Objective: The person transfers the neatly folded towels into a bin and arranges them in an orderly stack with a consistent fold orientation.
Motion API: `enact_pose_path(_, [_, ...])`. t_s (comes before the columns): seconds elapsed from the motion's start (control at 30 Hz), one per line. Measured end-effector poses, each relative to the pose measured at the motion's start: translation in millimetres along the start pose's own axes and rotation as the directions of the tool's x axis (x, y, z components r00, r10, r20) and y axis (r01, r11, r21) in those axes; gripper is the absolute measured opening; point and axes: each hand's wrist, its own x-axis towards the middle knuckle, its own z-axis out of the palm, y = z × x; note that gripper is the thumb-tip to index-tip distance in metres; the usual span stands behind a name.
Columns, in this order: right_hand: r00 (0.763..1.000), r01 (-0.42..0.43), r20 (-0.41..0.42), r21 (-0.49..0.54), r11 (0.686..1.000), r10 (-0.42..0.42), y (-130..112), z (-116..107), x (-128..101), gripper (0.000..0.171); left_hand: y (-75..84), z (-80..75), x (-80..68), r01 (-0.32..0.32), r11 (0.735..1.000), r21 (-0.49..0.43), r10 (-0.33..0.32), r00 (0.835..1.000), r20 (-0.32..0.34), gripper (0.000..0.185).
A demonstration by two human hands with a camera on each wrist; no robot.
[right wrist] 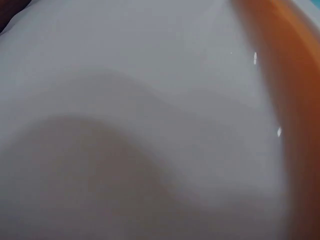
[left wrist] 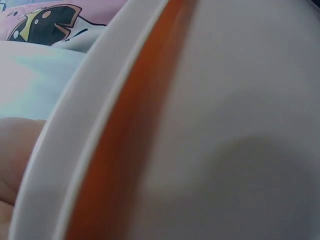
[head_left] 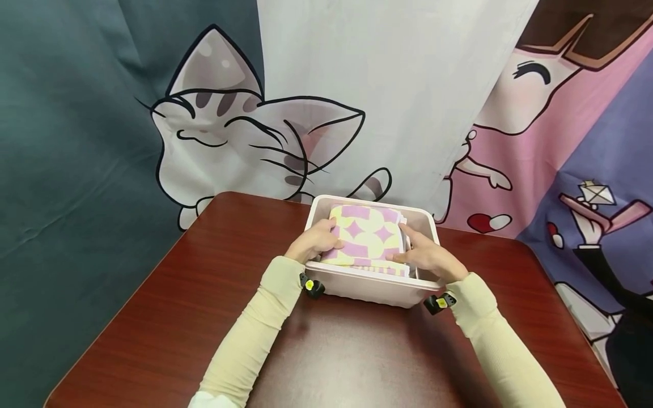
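Note:
A folded towel (head_left: 364, 232) with a purple, yellow and white pattern lies inside a white plastic bin (head_left: 367, 286). On the towel's left side, my left hand (head_left: 317, 239) grips the edge, its thumb over the top. My right hand (head_left: 428, 255) holds the right edge, thumb on the near corner and fingers along the side. Both forearms reach over the bin's near rim. The left wrist view is mostly filled by the bin's outer wall (left wrist: 240, 100), with part of the hand (left wrist: 17, 160) past the rim. Only the bin's wall (right wrist: 150, 60) fills most of the right wrist view.
The bin stands on a reddish-brown wooden table (head_left: 204, 283), near its far edge. Behind the table hangs a curtain (head_left: 408, 85) printed with a cartoon cat and figures. A dark wrist camera (head_left: 313, 288) sits close to the bin's near wall.

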Motion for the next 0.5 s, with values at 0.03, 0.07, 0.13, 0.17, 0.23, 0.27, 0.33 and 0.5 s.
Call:
enact_pose_path(0.03, [1.0,-0.003,0.004,-0.01,1.0,0.003,0.6,-0.2,0.1,0.099,1.0,0.5,0.0,0.008,1.0,0.002,-0.008,1.0,-0.002,0.078])
enact_pose_path(0.07, [1.0,-0.006,0.006,-0.018,1.0,0.006,0.9,-0.4,0.3,0.099,1.7,1.0,0.0,0.019,1.0,-0.001,-0.019,1.0,-0.003,0.077])
enact_pose_path(0.13, [1.0,-0.011,0.007,-0.028,1.0,0.011,1.0,-0.5,0.6,0.1,3.2,1.6,0.4,0.035,0.999,-0.009,-0.035,0.999,-0.003,0.077])
enact_pose_path(0.17, [1.0,-0.01,0.009,-0.026,1.0,0.011,1.2,-0.7,0.9,0.1,3.6,1.9,0.8,0.039,0.999,-0.013,-0.039,0.999,-0.002,0.077])
enact_pose_path(0.23, [1.0,-0.011,0.011,-0.018,1.0,0.012,1.3,-1.1,1.0,0.101,4.3,2.0,1.3,0.044,0.999,-0.019,-0.044,0.999,0.003,0.077])
enact_pose_path(0.27, [1.0,-0.019,0.011,-0.014,1.0,0.02,1.0,-1.1,0.7,0.101,4.6,2.0,1.6,0.042,0.999,-0.021,-0.042,0.999,0.005,0.077])
enact_pose_path(0.33, [1.0,-0.026,0.014,-0.002,1.0,0.026,0.3,-1.5,-0.3,0.101,4.7,1.7,2.0,0.033,0.999,-0.025,-0.033,0.999,0.007,0.077])
enact_pose_path(0.5, [0.999,-0.028,0.016,0.04,0.999,0.027,-1.7,-3.9,-6.3,0.101,5.4,-0.7,-1.5,0.003,1.0,-0.014,-0.003,1.0,0.008,0.077])
